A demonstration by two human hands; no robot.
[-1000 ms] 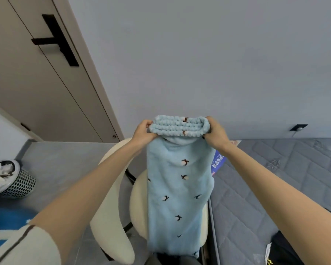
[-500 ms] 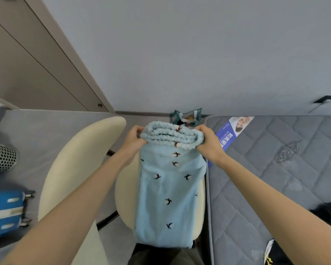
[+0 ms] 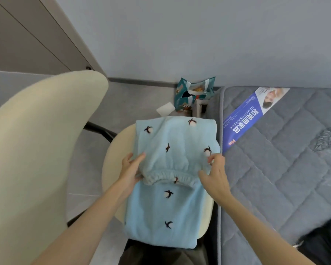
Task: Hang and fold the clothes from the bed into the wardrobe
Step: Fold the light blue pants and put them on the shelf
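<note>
Light blue fleece trousers (image 3: 172,190) with small dark bird prints lie folded over on the cream seat of a chair (image 3: 107,169). Their elastic waistband sits across the middle of the fold. My left hand (image 3: 131,170) rests at the left end of the waistband, fingers straight along the cloth. My right hand (image 3: 215,175) is at the right end, fingers loosely spread and touching the fabric. A dark garment (image 3: 325,240) lies on the grey quilted bed (image 3: 287,159) at lower right. The wardrobe's beige panel (image 3: 23,35) fills the upper left.
The chair's cream backrest (image 3: 36,150) looms at left. A teal shopping bag (image 3: 194,93) and a white paper (image 3: 165,109) sit on the floor by the wall. A blue leaflet (image 3: 250,115) lies on the bed's near corner.
The trousers came down from hanging in the air onto the chair seat and got folded over. Both hands let go of the waistband grip and now lie on the cloth. View tilted down.
</note>
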